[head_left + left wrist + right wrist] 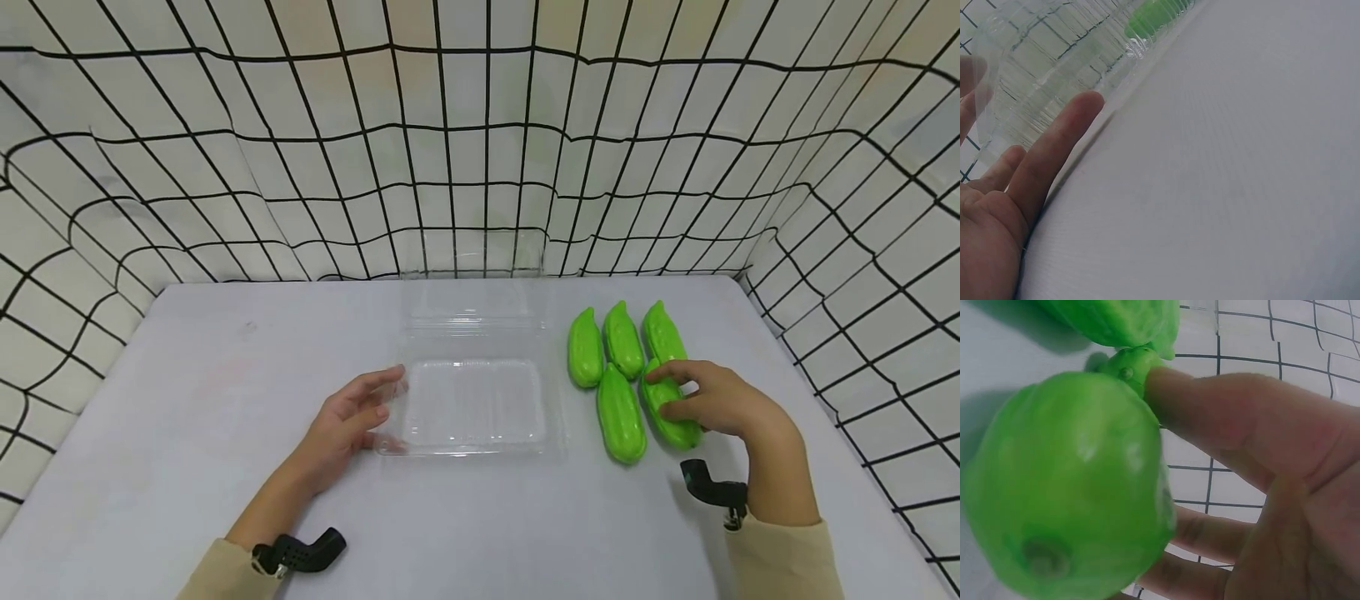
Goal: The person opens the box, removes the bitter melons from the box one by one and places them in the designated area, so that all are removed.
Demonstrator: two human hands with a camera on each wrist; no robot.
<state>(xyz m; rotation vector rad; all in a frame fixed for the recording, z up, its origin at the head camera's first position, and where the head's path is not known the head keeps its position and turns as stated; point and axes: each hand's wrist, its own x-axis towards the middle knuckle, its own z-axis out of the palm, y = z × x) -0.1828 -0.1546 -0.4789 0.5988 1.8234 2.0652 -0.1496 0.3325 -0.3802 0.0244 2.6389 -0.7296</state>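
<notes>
A clear plastic clamshell box (472, 454) lies with its lid raised at the back. My left hand (347, 421) is at the box's left edge, fingers loosely extended; in the left wrist view one straight finger (1063, 134) overlaps the clear side. My right hand (712, 398) curls its thumb and fingers about the nearest right-hand green vegetable (671, 429), plump and glossy like a toy cucumber. In the right wrist view its rounded end (1072, 487) fills the left side, and part of the fingers is hidden behind it.
Several matching green vegetables (621, 417) lie close together right of the box, on the white table (225, 400). A black wire grid (487, 129) over pale panels bounds the back and both sides. Each wrist wears a black camera mount (300, 552).
</notes>
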